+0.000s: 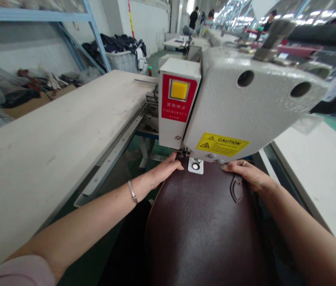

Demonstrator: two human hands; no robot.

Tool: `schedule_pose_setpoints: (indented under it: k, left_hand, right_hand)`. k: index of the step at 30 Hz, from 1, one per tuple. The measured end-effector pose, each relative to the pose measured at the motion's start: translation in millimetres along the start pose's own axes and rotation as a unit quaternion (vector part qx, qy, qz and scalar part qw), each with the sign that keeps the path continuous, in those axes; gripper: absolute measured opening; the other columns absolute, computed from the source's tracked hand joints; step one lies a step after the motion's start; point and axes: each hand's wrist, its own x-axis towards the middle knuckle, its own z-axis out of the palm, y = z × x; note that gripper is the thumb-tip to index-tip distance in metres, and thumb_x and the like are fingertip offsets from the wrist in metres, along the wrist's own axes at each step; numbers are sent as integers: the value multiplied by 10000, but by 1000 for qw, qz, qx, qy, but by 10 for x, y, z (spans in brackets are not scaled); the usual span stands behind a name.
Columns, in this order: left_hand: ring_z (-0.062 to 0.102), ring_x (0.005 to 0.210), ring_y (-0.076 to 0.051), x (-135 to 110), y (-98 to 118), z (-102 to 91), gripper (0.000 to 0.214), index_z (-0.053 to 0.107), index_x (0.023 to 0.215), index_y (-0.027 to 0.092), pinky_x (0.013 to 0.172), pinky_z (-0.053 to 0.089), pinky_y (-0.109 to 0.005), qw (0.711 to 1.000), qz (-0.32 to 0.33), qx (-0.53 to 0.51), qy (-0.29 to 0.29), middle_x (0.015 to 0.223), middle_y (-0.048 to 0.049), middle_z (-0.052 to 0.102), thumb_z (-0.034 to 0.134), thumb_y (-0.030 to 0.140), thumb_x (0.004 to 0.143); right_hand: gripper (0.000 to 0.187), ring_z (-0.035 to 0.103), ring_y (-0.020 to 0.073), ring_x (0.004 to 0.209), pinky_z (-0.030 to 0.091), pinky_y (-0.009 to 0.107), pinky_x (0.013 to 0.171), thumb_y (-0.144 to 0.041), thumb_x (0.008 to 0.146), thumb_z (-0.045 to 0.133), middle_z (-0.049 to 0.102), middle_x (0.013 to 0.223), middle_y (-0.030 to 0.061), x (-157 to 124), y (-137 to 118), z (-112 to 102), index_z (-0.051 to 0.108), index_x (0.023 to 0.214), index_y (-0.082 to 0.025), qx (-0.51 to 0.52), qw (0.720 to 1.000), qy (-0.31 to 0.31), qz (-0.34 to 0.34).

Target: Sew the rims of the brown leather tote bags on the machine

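Observation:
A dark brown leather piece (203, 222) with a small sewn strap loop (236, 190) lies under the head of a white industrial sewing machine (245, 107). My left hand (162, 171) rests on the leather's upper left edge, fingers stretched flat towards the needle area. My right hand (250, 172) lies flat on the upper right edge, just above the strap loop. A small metal presser plate (196, 165) sits on the leather between my hands. A silver bracelet (132, 191) circles my left wrist.
A red emergency-stop panel with a yellow button (178, 95) is on the machine's left face, a yellow caution label (222, 144) below. A long white table (51, 135) runs at the left, another white table (325, 174) at the right. Other people stand far back (194, 18).

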Motion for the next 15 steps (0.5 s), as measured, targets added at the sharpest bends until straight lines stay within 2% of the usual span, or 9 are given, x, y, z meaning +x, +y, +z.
schedule_pose_setpoints:
  k: [6, 9, 12, 15]
  left_hand:
    - [561, 1095, -283, -32, 15, 28, 514, 515, 1213, 206, 968, 432, -436, 1000, -19, -7, -7, 1039, -45, 628, 607, 289, 713]
    - [584, 1056, -271, -68, 40, 56, 487, 513, 1204, 209, 933, 458, -424, 999, -25, -16, -14, 1087, -54, 621, 620, 297, 737]
    - [588, 1056, -257, -100, 53, 73, 481, 507, 1220, 208, 961, 459, -424, 999, -22, -23, -16, 1133, -64, 615, 619, 283, 758]
    - [589, 1066, -260, -119, 60, 79, 532, 487, 1271, 208, 974, 459, -434, 999, -19, -27, -18, 1163, -75, 610, 622, 274, 761]
  right_hand:
    - [478, 370, 58, 397, 248, 218, 406, -479, 534, 897, 477, 459, -47, -36, -10, -30, 528, 518, -175, -5, 1000, -16, 9]
    - [406, 471, 101, 443, 365, 238, 436, -465, 576, 891, 550, 498, -20, -67, -86, -38, 597, 560, -185, -39, 998, -42, 3]
    - [309, 667, 228, 698, 546, 327, 654, -482, 641, 863, 702, 678, 40, -66, -206, 34, 723, 717, -217, -92, 992, -81, -25]
    - [278, 675, 321, 1050, 540, 416, 941, -476, 681, 840, 767, 897, 55, -35, -307, 160, 777, 864, -277, -116, 986, -98, -64]
